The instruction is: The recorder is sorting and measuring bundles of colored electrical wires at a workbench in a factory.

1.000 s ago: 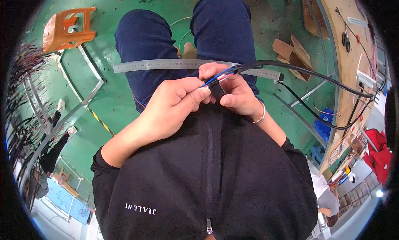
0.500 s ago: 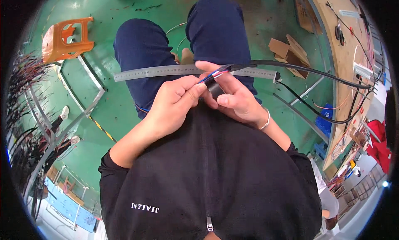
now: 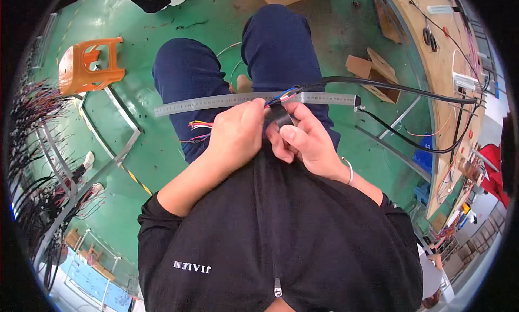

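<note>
A bundle of thin coloured wires (image 3: 282,97) runs out of a black-sheathed cable (image 3: 373,84) and into my left hand (image 3: 238,132), which is closed round it. Loose wire ends (image 3: 200,126) in red, yellow and white stick out past that hand's left side. My right hand (image 3: 312,144) grips a roll of black tape (image 3: 281,117) between thumb and fingers, just below the wires. A dark strip at the roll's top meets the bundle. Across my thighs, behind both hands, lies a steel ruler (image 3: 211,103); the hands and wires hide part of its middle.
At the right is a wooden workbench (image 3: 419,47) with scissors (image 3: 430,39), and the black cable reaches it. An open cardboard box (image 3: 373,77) sits on the green floor. To the left are an orange plastic stool (image 3: 89,66), a metal frame (image 3: 121,144) and dense hanging wires (image 3: 38,133).
My left hand has turned over the bundle, and the wire ends now show at its left. My right fingers have curled closer round the tape roll. The whole view has shifted slightly.
</note>
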`<state>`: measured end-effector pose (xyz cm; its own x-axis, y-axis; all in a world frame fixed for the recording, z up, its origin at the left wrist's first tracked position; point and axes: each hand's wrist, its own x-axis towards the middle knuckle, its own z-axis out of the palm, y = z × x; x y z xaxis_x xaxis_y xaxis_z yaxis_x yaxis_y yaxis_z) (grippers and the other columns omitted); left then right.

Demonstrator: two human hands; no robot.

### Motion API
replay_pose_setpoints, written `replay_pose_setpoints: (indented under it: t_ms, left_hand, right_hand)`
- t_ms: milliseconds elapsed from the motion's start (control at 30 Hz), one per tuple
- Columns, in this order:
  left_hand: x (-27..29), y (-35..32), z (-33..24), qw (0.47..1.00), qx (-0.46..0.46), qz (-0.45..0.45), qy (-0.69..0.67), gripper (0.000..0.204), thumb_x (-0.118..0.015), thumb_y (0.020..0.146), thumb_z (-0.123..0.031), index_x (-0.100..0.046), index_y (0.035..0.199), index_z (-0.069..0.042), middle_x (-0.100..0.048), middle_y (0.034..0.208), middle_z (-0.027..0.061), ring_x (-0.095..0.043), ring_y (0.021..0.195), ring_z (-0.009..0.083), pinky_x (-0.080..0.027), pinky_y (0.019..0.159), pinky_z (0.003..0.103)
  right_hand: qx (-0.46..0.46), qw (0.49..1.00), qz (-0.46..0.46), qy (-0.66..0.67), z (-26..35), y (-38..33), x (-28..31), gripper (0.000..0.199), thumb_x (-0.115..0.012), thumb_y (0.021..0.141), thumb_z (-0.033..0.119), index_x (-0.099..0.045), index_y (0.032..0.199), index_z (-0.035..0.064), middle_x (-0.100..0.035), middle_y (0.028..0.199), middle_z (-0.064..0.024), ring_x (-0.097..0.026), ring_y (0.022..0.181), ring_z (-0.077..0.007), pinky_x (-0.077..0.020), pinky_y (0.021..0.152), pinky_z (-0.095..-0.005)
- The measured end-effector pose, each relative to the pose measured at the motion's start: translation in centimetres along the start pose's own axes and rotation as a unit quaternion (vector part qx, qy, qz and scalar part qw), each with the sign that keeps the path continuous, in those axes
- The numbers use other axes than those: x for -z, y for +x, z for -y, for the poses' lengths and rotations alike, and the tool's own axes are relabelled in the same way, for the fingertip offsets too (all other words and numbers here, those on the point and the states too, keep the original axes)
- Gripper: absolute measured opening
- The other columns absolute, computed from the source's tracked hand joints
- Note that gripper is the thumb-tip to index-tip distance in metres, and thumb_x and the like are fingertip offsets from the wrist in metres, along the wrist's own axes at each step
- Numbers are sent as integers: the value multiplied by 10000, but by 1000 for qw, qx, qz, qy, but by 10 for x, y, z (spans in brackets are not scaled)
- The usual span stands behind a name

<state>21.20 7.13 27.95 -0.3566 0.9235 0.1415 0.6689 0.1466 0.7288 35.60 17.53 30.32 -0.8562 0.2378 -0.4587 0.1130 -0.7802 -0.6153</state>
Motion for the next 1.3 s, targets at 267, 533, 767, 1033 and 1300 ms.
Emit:
replay_pose_setpoints:
  t_ms: [267, 533, 767, 1033, 1300]
  left_hand:
    - [-7, -9, 6, 998, -45, -19, 32, 171, -623, 808, -87, -588, 951, 1, -630, 767, 143, -650, 694, 307, -512, 586, 402]
    - [39, 14, -4, 872, 254, 162, -386, 243, -547, 988, -216, -638, 885, -15, -467, 614, -34, -423, 547, 65, -344, 510, 232]
    - [36, 10, -5, 786, 308, 183, -504, 256, -539, 998, -225, -640, 894, -14, -477, 620, -43, -402, 548, 40, -319, 505, 212]
    - [3, 3, -7, 976, 162, 11, -147, 127, -577, 944, -124, -620, 944, -5, -626, 705, 92, -622, 641, 226, -468, 564, 325]
    - [-16, -13, 3, 993, -69, -26, 91, 181, -602, 804, -31, -576, 981, 2, -612, 728, 114, -624, 657, 296, -504, 568, 403]
  right_hand:
    - [-1, 1000, -6, 12, 22, 12, -11, 451, -343, 1043, 372, -424, 1278, -3, -546, 782, -67, -429, 550, -75, -327, 482, -214]
    - [140, 983, 5, -118, -35, 35, 53, 666, -657, 912, 349, -370, 1416, 23, -552, 1218, -138, -600, 1016, -173, -486, 824, -280]
    - [55, 995, 82, -15, -17, 50, 37, 698, -750, 812, 466, -459, 1285, 43, -567, 976, -10, -538, 781, -73, -444, 680, -204]
    - [166, 974, -94, -124, -27, 19, 11, 315, -607, 936, 187, -534, 1192, 21, -514, 725, 30, -423, 569, -36, -319, 493, -198]
    - [144, 959, -15, -244, 34, 21, -23, 634, -354, 1000, 567, -554, 1163, -12, -473, 634, 14, -362, 523, -30, -283, 471, -201]
